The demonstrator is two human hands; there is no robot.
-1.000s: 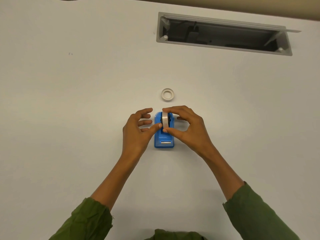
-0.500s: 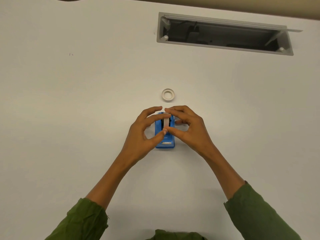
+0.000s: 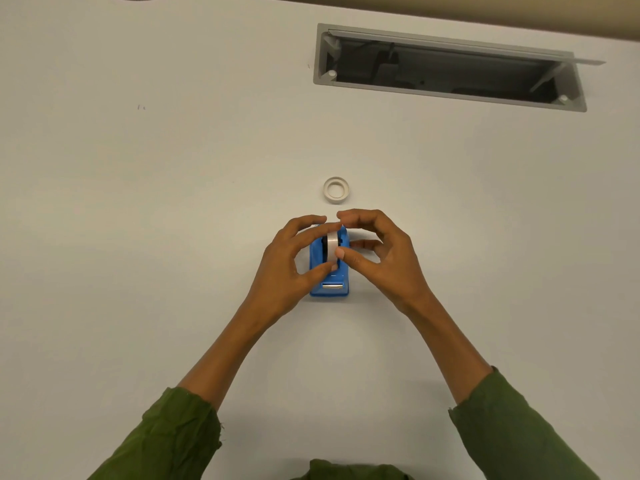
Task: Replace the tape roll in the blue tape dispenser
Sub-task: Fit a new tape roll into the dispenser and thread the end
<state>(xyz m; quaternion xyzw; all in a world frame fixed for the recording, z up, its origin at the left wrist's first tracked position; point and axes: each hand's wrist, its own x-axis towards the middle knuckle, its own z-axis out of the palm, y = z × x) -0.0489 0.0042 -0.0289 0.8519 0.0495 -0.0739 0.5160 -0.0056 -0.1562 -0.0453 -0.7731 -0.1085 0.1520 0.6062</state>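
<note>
A blue tape dispenser point(image 3: 332, 287) stands on the white table, its metal cutter toward me. A clear tape roll point(image 3: 331, 247) on a black hub stands upright in the dispenser's slot. My left hand point(image 3: 291, 265) curls round the roll from the left, thumb at its near edge and fingers over its top. My right hand point(image 3: 377, 254) pinches the roll from the right, thumb on its near side and index finger at its top. A second, white tape ring point(image 3: 336, 190) lies flat on the table just beyond the dispenser.
An open grey cable hatch point(image 3: 450, 67) is set into the table at the far right. The table's far edge point(image 3: 450, 15) runs along the top. Green sleeves cover both forearms.
My left hand has come up from the dispenser's side and closed over the roll. Both hands now hold the roll, which shows more plainly above the dispenser.
</note>
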